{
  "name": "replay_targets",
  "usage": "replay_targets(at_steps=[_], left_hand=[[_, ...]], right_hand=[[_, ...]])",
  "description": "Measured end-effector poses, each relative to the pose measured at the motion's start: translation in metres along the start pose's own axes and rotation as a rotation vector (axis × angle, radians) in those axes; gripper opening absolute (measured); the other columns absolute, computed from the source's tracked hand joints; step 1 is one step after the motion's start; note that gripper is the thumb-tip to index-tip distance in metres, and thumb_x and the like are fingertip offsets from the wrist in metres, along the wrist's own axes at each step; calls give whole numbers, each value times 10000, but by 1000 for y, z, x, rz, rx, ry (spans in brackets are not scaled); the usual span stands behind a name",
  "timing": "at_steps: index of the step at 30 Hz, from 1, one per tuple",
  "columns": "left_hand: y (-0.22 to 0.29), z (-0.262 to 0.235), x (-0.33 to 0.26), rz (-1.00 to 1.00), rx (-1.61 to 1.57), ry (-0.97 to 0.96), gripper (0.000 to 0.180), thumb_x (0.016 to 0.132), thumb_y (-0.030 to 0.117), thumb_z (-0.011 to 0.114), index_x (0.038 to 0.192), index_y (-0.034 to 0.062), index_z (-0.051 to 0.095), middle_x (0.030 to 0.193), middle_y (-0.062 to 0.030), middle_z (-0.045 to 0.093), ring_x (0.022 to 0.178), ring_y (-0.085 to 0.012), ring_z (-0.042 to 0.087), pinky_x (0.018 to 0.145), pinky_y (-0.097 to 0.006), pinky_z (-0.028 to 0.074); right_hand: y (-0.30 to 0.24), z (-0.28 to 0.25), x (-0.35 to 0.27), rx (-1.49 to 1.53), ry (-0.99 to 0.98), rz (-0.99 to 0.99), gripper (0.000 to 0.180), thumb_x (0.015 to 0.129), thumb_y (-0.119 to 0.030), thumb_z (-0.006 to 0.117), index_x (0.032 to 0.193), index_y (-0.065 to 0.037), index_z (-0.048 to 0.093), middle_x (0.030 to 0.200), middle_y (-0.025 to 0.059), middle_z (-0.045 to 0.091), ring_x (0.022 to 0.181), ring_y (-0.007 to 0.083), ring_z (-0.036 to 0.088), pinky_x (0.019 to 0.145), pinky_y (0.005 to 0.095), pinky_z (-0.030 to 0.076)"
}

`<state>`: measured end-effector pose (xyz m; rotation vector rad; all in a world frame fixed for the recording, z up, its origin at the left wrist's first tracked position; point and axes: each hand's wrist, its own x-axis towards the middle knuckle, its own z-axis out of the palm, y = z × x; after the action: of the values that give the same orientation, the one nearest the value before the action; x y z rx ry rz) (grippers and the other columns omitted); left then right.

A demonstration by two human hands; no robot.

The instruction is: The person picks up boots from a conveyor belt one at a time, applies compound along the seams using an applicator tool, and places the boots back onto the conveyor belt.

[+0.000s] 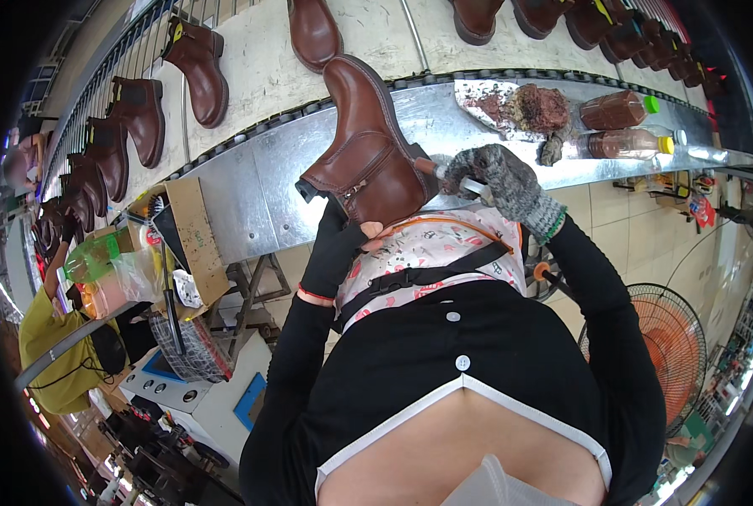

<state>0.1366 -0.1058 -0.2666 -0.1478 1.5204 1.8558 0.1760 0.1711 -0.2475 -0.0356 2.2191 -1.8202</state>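
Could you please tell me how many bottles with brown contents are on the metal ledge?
2: the green-capped bottle and, just below it, the yellow-capped bottle, both toward picture right. Others may be hidden.

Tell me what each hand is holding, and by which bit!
Left hand: the boot, by its top edge. Right hand: a stick-like tool, apparently mid-length.

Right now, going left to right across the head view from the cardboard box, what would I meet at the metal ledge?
Cardboard box → brown boot with a side zip, held upside down over the lap → right grip in a grey knitted glove → green-capped bottle.
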Motion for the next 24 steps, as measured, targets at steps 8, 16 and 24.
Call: replay_targets(at_steps=[8, 16, 24], left_hand=[[18, 23, 1, -86, -107, -5, 561, 775, 73, 644, 1263, 0, 377, 1088, -136, 571, 877, -207, 645, 688, -255, 550], [23, 31, 5, -120, -274, -17, 530, 823, 75, 586, 1305, 26, 370, 1185, -158, 542, 971, -280, 632, 655, -200, 555], [31, 32, 7, -111, -386, -25, 498, 842, 71, 564, 1300, 0, 381, 1184, -178, 545, 1012, -288, 613, 649, -175, 556]], right_hand=[[-33, -1, -34, -448, -42, 11, 710, 913, -586, 235, 782, -30, 658, 805, 120, 659, 758, 268, 644, 705, 324, 488], [-12, 14, -62, -297, 184, -198, 750, 881, -637, 239, 815, -14, 654, 798, 125, 645, 740, 275, 628, 695, 345, 483], [-1, 15, -66, -216, 177, -277, 618, 883, -556, 341, 847, -20, 647, 857, 112, 646, 793, 280, 624, 737, 358, 486]])
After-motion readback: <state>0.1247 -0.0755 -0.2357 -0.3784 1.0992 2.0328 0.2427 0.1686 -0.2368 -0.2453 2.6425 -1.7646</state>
